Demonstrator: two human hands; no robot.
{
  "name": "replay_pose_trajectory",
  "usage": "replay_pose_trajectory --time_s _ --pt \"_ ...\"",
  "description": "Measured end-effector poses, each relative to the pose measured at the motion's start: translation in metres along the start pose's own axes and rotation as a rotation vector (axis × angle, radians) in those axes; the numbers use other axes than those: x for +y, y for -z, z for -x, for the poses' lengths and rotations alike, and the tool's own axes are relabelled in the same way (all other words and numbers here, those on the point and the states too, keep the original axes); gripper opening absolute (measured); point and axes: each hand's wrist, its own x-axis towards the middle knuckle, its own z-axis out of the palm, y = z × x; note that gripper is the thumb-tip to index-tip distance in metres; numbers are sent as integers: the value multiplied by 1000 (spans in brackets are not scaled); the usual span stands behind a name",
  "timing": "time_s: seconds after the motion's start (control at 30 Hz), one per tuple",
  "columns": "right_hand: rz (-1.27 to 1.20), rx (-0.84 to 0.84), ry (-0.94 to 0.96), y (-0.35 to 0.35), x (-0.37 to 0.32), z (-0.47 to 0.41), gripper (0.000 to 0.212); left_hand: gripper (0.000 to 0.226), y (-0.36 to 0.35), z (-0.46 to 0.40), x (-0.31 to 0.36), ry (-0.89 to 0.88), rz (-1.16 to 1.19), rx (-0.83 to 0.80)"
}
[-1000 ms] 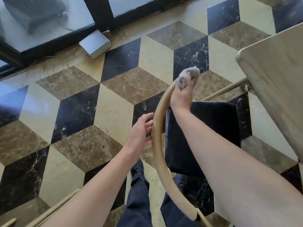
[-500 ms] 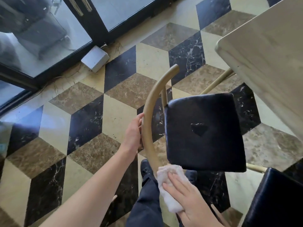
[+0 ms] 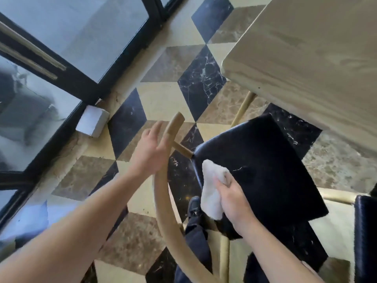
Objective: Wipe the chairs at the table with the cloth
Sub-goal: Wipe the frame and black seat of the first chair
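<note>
The pale table [image 3: 318, 58] fills the upper right of the frame, with the chair [image 3: 263, 164] tucked lower centre. Its curved back meets the left hand [image 3: 152, 153], fingers spread loose, while the right hand [image 3: 236, 199] clutches the white cloth [image 3: 212, 188] against the seat's left edge.

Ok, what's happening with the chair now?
Right hand grips cloth on black seat. Left hand open against curved backrest. Table overhangs seat's far corner.

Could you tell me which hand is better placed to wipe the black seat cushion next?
The right hand: it already grips the cloth at the black seat cushion. The left hand is open, resting against the curved backrest.
</note>
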Motion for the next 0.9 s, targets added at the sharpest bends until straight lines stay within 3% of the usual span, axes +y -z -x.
replay_pose_trajectory --time_s 0.17,0.27,0.33,0.43,0.53,0.63,0.67,0.73,0.77,0.9 --pt "-177 -5 234 -79 -26 -81 49 47 -4 -83 6 -344 -134 -102" --pt "-327 40 212 -106 -26 -102 43 47 -22 -103 0 -439 -134 -166" --pt "-453 29 176 -115 -19 -107 30 42 -35 -102 -3 -477 -190 -106" --pt "-573 45 76 -122 -11 -116 48 37 -41 -98 -5 -520 -271 -13" --pt "-246 111 57 -129 3 -137 56 38 -40 -100 -6 -565 -311 -12" --pt "17 201 155 -125 17 -163 79 36 -38 -100 -4 -565 -345 -2" --pt "0 218 158 -122 29 -179 77 37 -40 -101 -4 -574 -356 3" --pt "49 186 103 -107 51 -213 36 37 -39 -99 -2 -595 -328 21" --pt "130 162 84 -98 61 -228 28 36 -40 -99 -3 -604 -314 25" --pt "311 116 10 -84 85 -272 57 28 -46 -102 -6 -623 -298 47"
